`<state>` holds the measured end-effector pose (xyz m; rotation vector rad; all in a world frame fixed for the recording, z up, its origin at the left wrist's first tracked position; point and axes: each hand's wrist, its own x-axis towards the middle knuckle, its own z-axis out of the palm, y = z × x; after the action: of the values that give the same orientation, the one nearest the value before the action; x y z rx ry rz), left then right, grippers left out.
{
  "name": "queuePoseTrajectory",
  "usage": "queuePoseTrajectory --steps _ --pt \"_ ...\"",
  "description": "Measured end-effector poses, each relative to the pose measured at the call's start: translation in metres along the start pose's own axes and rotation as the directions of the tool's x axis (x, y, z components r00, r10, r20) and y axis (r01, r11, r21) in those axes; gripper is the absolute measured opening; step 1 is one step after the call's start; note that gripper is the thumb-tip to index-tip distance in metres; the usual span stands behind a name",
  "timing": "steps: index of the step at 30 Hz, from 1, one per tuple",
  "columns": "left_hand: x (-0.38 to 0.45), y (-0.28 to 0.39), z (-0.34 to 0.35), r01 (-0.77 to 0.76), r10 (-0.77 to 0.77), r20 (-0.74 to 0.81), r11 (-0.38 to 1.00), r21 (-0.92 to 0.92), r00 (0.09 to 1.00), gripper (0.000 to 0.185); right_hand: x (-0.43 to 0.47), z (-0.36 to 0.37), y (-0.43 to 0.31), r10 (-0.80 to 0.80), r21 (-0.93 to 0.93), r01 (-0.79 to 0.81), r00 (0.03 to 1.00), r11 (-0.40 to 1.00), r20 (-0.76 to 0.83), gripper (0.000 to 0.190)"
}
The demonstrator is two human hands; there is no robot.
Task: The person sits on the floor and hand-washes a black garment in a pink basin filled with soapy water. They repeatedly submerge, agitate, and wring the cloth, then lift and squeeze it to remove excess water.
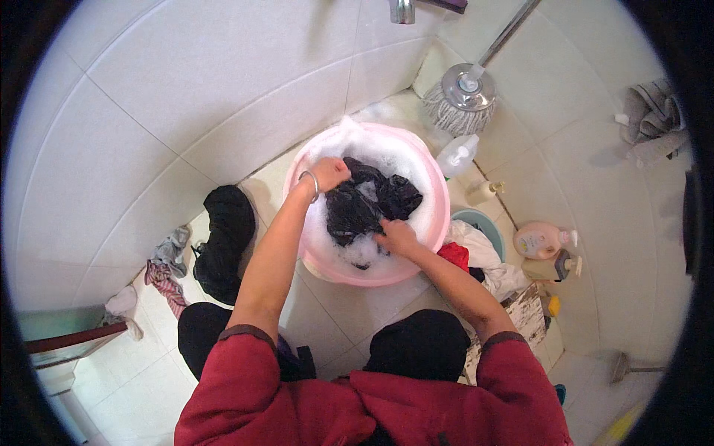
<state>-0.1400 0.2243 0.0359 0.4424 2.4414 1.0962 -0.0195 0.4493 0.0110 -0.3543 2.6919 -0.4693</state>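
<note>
A pink plastic basin (440,192) full of white suds (410,159) stands on the floor before me. In it lies a wet black garment (357,209), bunched up and partly covered by foam. My left hand (330,174), with a silver bangle (312,185) at the wrist, is closed on the garment's upper left part. Nearer to me, my right hand (399,237) grips its lower edge, with the fingertips partly hidden by cloth and suds. A smaller dark piece of cloth (361,266) shows through the foam near the basin's front.
Left of the basin lie a black cloth heap (226,245) and striped socks (165,281). To the right are a teal basin (496,228), white clothes (491,262), a red cloth (454,255) and pump bottles (540,241). A string mop (460,106) leans in the corner beside a faucet (403,11).
</note>
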Motion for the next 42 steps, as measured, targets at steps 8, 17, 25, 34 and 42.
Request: queuePoseTrajectory --steps 8,17,25,34,42 --pt "-0.03 -0.005 0.034 0.103 -0.172 0.341 0.972 0.211 0.924 0.093 -0.018 -0.141 -0.06 0.045 0.92 0.319 0.941 0.227 -0.337 0.028" --pt "-0.033 0.049 0.01 -0.111 0.239 0.111 0.75 -0.652 0.965 0.036 -0.074 -0.26 -0.094 0.267 0.777 0.627 0.761 -0.064 -0.592 0.02" --pt "-0.035 0.062 0.017 -0.047 -0.099 -0.046 -0.003 -0.999 0.994 0.026 -0.041 -0.18 0.002 0.217 0.943 0.333 0.921 -0.002 -0.324 0.03" --pt "-0.012 -0.023 0.058 0.141 -0.356 0.202 -0.19 -0.972 0.913 0.036 0.055 -0.036 0.057 0.051 -0.082 -0.101 0.883 0.992 -0.467 0.067" --pt "0.002 -0.05 0.112 0.154 -0.509 -0.24 0.614 -0.774 0.826 0.054 0.116 0.08 0.068 0.02 0.051 -0.024 0.996 0.998 0.088 0.034"
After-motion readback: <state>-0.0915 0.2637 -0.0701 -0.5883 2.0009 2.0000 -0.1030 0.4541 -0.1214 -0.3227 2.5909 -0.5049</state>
